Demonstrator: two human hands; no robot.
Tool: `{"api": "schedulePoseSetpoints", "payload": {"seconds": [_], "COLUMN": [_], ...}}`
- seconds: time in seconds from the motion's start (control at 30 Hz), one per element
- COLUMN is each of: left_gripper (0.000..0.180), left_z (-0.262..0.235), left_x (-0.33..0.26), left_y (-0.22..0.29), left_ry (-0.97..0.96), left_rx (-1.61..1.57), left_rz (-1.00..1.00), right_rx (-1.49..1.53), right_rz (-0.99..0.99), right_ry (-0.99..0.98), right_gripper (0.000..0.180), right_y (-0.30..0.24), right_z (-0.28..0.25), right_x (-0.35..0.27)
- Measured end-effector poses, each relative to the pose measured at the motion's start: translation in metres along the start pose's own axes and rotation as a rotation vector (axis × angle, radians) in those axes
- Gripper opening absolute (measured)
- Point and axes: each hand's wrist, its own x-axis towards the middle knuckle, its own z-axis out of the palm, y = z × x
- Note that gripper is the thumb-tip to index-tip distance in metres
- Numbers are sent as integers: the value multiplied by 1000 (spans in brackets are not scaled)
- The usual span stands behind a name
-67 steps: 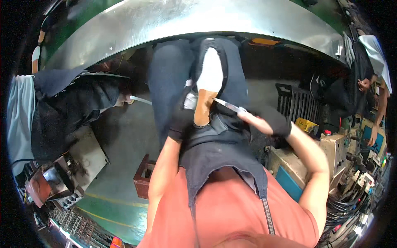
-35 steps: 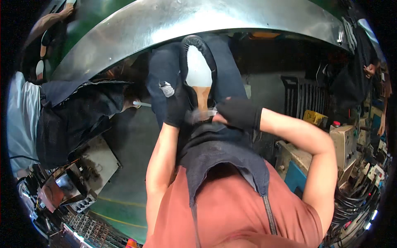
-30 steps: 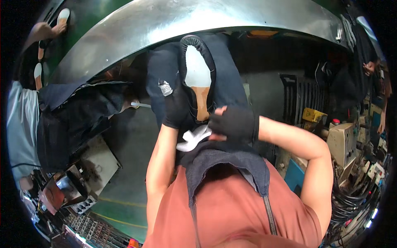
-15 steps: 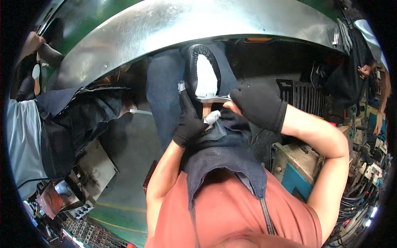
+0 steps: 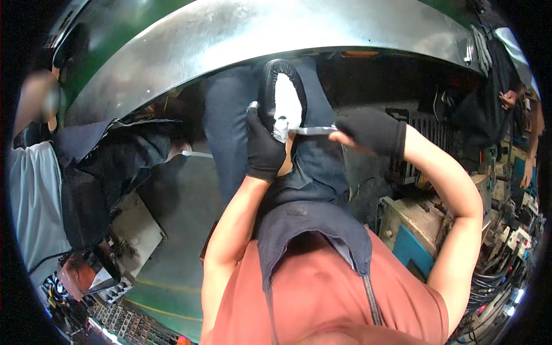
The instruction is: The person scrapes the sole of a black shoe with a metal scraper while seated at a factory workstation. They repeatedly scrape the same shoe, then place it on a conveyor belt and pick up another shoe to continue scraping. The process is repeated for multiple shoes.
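- A broad curved sheet-metal guard (image 5: 241,40) arcs across the top of my view, from nine o'clock over to two o'clock, with green machine housing behind it.
- My own torso fills the bottom, in a rust-red shirt (image 5: 322,299) with a dark apron (image 5: 313,221) hanging down toward the centre.
- At nine o'clock a seated co-worker (image 5: 63,172) in dark clothing sits well apart from my hands.
- At three o'clock a second person (image 5: 506,98) stands near cluttered machine parts and cables.
- Just above centre, at twelve o'clock, lies a black shoe upper (image 5: 282,98) with a white inner lining, resting against my dark trouser leg.
- My left hand (image 5: 263,149), in a black glove, sits directly below the shoe upper at its six o'clock; the fingers are curled and clamped around its lower end, thumb pressed on the white lining.
- My right hand (image 5: 365,129), also gloved in black, is at the shoe's three o'clock, fingers closed on the handle of a thin metal tool (image 5: 313,131).
- The tool runs level toward nine o'clock, its tip touching the white lining just beside my left thumb.
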Motion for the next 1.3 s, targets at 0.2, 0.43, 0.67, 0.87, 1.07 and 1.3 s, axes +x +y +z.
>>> {"api": "schedulePoseSetpoints", "payload": {"seconds": [0.2,0.43,0.67,0.87,1.07,1.3], "left_gripper": [50,50,60,100,102,119], "left_z": [-25,-9,-13,-22,-22,-23], "left_x": [21,21,22,15,18,11], "left_y": [18,14,47,10,33,29], "left_ry": [-330,-59,-134,-324,-360,-423], "left_rx": [-198,-218,-159,223,-178,-141], "left_rz": [-173,-330,-148,151,2,18], "right_rx": [-2,143,98,-244,-135,151], "right_rz": [-370,47,-437,-65,-76,116], "right_ry": [208,124,488,252,373,301], "right_gripper": [29,32,41,39,39,37], "right_y": [-66,-14,-79,-64,-32,-29], "right_z": [15,34,-13,-23,-3,6], "right_x": [3,-37,-3,-5,6,4]}}
